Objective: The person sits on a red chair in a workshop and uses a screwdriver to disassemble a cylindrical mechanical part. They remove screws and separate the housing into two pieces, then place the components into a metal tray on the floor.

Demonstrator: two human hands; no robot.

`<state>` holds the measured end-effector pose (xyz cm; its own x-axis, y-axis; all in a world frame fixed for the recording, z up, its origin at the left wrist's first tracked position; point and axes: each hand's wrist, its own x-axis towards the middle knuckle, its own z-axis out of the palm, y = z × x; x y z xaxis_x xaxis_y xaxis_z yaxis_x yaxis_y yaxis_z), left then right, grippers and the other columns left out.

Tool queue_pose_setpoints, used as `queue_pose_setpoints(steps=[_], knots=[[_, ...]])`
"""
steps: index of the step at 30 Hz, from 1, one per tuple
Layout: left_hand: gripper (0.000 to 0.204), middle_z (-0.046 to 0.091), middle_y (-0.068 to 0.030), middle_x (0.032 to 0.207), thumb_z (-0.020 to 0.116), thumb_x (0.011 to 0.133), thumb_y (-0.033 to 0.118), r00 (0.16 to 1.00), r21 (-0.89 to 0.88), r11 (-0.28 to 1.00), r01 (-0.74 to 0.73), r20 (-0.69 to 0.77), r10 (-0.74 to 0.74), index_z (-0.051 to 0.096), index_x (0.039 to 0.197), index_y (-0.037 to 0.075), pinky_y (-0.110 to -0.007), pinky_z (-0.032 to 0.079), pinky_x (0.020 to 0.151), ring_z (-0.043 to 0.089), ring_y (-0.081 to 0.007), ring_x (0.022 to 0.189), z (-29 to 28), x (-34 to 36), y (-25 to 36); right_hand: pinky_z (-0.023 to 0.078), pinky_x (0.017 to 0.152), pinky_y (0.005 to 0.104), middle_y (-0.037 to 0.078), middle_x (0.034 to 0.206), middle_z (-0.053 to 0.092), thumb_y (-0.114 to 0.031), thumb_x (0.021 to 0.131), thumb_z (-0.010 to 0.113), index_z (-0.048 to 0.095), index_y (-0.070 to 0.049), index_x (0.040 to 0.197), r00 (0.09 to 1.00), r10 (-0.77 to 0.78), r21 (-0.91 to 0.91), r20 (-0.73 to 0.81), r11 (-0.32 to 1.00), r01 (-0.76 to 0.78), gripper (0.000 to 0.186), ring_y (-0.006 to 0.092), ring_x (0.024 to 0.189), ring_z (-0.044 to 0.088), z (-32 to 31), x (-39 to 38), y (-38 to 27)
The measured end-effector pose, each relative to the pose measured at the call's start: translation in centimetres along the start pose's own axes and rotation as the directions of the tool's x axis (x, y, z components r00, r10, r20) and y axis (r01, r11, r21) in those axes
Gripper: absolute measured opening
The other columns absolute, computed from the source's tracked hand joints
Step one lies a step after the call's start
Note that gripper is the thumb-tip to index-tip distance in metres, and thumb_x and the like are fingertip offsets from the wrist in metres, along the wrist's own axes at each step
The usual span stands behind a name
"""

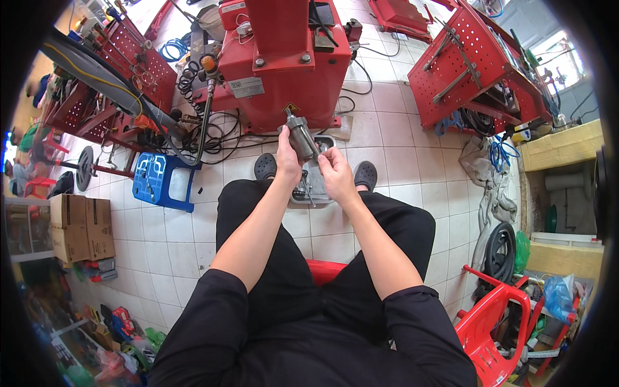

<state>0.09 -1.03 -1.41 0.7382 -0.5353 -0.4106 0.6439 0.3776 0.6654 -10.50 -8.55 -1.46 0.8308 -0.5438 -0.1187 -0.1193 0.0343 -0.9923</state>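
Landmark: the red machine base [284, 97], standing on the pale tiled floor [400, 203]. A metal cylinder [301, 138] is held up on its near side, tilted, the narrow nose pointing toward the base, the wider end toward the seated person.

Left hand [288, 156] wrapped around the cylinder's left side, fingers closed, thumb along the body; firm hold. Right hand [335, 171] nearly closed, thumb and fingertips pinched on the cylinder's wider end; exact contact too small to make out.

Below the hands, on the floor at the base's near side: grey tray [320, 200] with loose metal parts, partly hidden by the hands. Dark clogs [264, 166] to either side of it, worn by the person.

Left of the base: black cables [219, 143] in loose loops; nearer, a blue stool [187, 201] with small items on top. Farther left and nearer, cardboard boxes [69, 226]. Right of the base: red perforated tool cart [429, 80]. Well to its near right: red plastic chair [480, 342], black tyre [496, 255].
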Motion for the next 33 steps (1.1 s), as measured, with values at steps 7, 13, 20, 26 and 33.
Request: queue_pose_setpoints(steps=[7,13,20,26,33], knots=[[0.048,0.062,-0.0098,0.085,0.031,0.094,0.048,0.996,0.030,0.996,-0.086,0.041,0.084,0.054,0.104,0.007,-0.037,0.048,0.074,0.062,-0.0236,0.077,-0.3,0.2,-0.1,0.034,0.047,0.0210,-0.002,0.063,0.048,-0.020,0.093,0.053,0.053,-0.003,0.084,0.988,0.130,0.236,0.082,0.961,-0.146,0.019,0.0046,0.054,0.042,0.0,0.0,-0.6],[0.049,0.061,-0.0092,0.085,0.033,0.092,0.049,0.992,0.083,0.991,-0.106,0.077,0.100,0.054,0.103,0.006,-0.036,0.048,0.074,0.061,-0.0226,0.076,0.0,-0.2,-0.1,0.023,0.036,0.0194,-0.003,0.061,0.046,-0.028,0.094,0.051,0.051,-0.008,0.079,0.855,0.348,0.419,0.384,0.759,-0.497,0.025,0.0053,0.044,0.036,-1.1,-0.4,-1.2],[0.032,0.058,-0.0054,0.075,0.068,0.080,0.023,0.962,0.415,0.870,-0.267,0.160,0.219,0.047,0.098,0.006,-0.028,0.048,0.060,0.058,-0.0136,0.067,0.6,-0.9,0.1,0.026,0.036,0.0201,-0.003,0.062,0.044,-0.030,0.095,0.050,0.051,-0.007,0.081,0.858,0.334,0.483,0.390,0.720,-0.499,0.027,0.0061,0.044,0.038,-0.7,-1.4,-3.0],[0.033,0.059,-0.0072,0.085,0.067,0.079,0.022,0.996,0.284,0.959,0.023,0.076,-0.046,0.050,0.099,0.002,-0.029,0.050,0.058,0.061,-0.0158,0.072,1.3,-1.6,0.5,0.040,0.043,0.0228,0.001,0.069,0.053,-0.028,0.095,0.050,0.052,-0.006,0.092,0.863,0.344,0.351,0.369,0.808,-0.473,0.022,0.0101,0.056,0.053,-0.9,-1.8,-4.2],[0.027,0.059,-0.0039,0.087,0.062,0.081,0.027,0.990,-0.142,0.981,0.132,-0.021,-0.136,0.051,0.096,0.007,-0.027,0.049,0.052,0.061,-0.0144,0.077,-1.0,0.6,1.4,0.049,0.068,0.0278,0.007,0.081,0.061,-0.034,0.091,0.055,0.050,-0.001,0.100,0.657,0.474,-0.237,0.586,0.876,-0.420,0.035,0.0143,0.074,0.062,-2.5,-3.9,-7.2]])
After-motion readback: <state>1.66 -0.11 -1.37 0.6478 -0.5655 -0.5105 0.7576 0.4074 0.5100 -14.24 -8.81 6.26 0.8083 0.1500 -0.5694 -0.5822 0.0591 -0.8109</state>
